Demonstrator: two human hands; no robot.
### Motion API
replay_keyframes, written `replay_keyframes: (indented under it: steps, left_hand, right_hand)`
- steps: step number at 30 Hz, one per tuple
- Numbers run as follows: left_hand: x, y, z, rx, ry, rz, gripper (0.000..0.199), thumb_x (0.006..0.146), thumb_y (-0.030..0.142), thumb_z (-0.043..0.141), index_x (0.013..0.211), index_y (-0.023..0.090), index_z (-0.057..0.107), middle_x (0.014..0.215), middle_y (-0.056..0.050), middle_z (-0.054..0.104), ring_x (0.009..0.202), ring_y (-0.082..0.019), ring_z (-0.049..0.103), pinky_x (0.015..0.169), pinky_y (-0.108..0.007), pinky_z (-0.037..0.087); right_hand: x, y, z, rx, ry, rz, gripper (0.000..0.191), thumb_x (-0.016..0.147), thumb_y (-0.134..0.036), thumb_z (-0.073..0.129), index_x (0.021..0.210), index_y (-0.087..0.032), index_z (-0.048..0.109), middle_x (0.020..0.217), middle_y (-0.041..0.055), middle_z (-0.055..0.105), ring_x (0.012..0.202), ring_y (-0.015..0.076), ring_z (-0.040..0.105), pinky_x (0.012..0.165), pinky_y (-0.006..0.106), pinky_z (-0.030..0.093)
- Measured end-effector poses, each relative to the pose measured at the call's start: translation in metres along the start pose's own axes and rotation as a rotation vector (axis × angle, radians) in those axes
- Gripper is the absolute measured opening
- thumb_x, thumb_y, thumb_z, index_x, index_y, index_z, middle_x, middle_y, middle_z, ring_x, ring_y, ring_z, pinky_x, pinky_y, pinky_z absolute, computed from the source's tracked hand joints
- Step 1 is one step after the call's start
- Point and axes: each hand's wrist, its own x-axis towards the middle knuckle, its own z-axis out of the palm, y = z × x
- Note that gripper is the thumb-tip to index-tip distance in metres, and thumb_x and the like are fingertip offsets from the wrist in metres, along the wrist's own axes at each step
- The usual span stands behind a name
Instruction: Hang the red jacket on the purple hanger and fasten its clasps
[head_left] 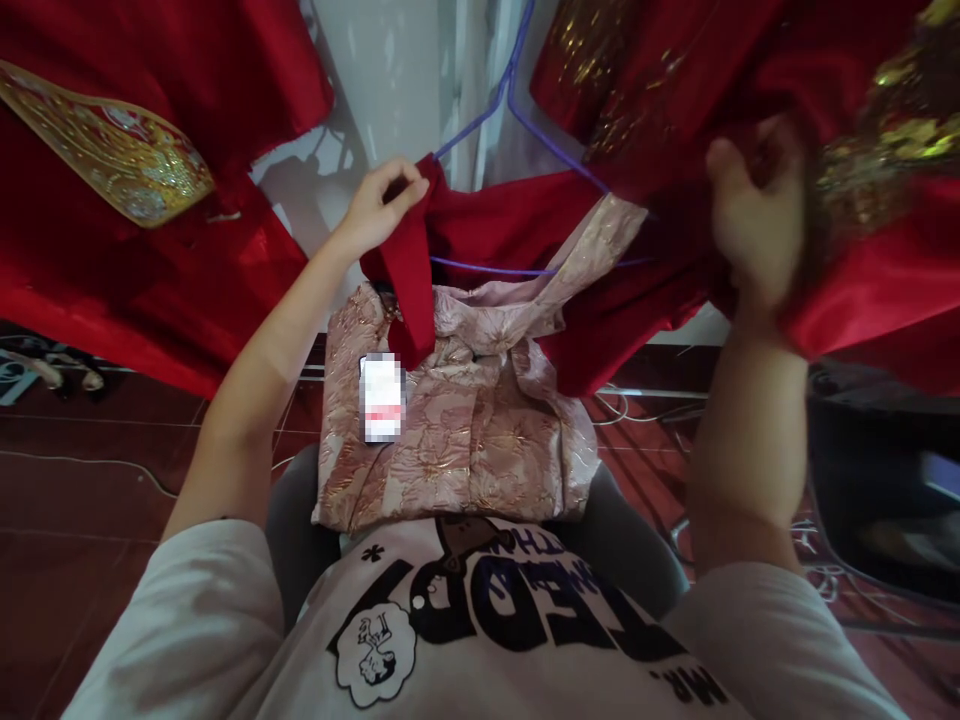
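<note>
My left hand (384, 208) pinches the red fabric (409, 270) near the left shoulder of a purple-blue clothes hanger (551, 145). A pink-gold brocade garment (450, 440) lies across my lap, and its strap (600, 245) reaches up to the hanger's right arm. My right hand (759, 215) is raised at the right, beside red cloth with gold sequins (859, 180). Its fingers are bent and smeared by motion, so what they grip, if anything, does not show. A phone with a blurred-out screen (382, 398) rests on the brocade garment.
Red cloth with a gold beaded panel (120, 150) hangs at the left. A pale wall surface (382, 80) stands behind the hanger. Cables (97, 460) run over the red tiled floor (75, 560). A dark chair-like object (885, 490) is at the right.
</note>
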Motion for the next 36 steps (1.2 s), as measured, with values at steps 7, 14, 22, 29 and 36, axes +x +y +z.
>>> replay_keyframes:
  steps: [7,14,22,29,36]
  left_hand:
    - [-0.009,-0.003,0.011,0.062,0.11,0.032,0.059,0.088,0.089,0.053,0.087,0.031,0.057,0.076,0.002,0.058,0.078,-0.016,0.043,0.083,-0.039,0.048]
    - [-0.018,-0.001,0.02,0.121,0.206,0.038,0.049,0.094,0.081,0.054,0.087,0.033,0.057,0.078,-0.001,0.061,0.09,-0.023,0.051,0.091,-0.045,0.046]
    - [-0.034,0.029,0.021,0.098,0.368,0.134,0.041,0.098,0.073,0.056,0.092,0.033,0.057,0.093,-0.005,0.061,0.116,-0.026,0.049,0.112,-0.048,0.037]
    - [-0.063,0.054,0.056,0.084,0.428,0.098,0.044,0.099,0.072,0.053,0.097,0.028,0.058,0.091,-0.006,0.061,0.088,-0.026,0.063,0.092,-0.044,0.049]
    - [-0.062,0.076,0.106,0.062,0.301,0.133,0.044,0.105,0.066,0.046,0.098,0.026,0.061,0.092,-0.007,0.063,0.091,-0.024,0.067,0.09,-0.039,0.053]
  right_hand:
    - [-0.057,-0.055,0.041,-0.119,-0.085,0.134,0.017,0.1,-0.022,0.062,0.087,-0.023,0.052,0.086,0.0048,0.064,0.086,0.0196,0.062,0.089,0.039,0.048]
    - [-0.082,-0.072,0.137,0.123,-0.229,0.025,0.042,0.105,-0.065,0.039,0.11,-0.026,0.054,0.102,0.0057,0.062,0.105,0.023,0.066,0.091,0.038,0.054]
    - [-0.074,-0.076,0.098,0.148,-0.329,0.008,0.047,0.101,-0.072,0.044,0.103,-0.027,0.057,0.085,0.0022,0.059,0.087,0.0195,0.064,0.079,0.034,0.057]
    - [-0.07,-0.04,0.085,0.074,-0.299,-0.038,0.046,0.095,-0.073,0.056,0.095,-0.026,0.059,0.087,0.0042,0.061,0.094,0.0233,0.064,0.086,0.039,0.056]
    - [-0.091,-0.075,0.126,0.07,-0.434,-0.066,0.045,0.101,-0.071,0.043,0.11,-0.029,0.058,0.095,0.0042,0.064,0.099,0.0234,0.065,0.092,0.041,0.057]
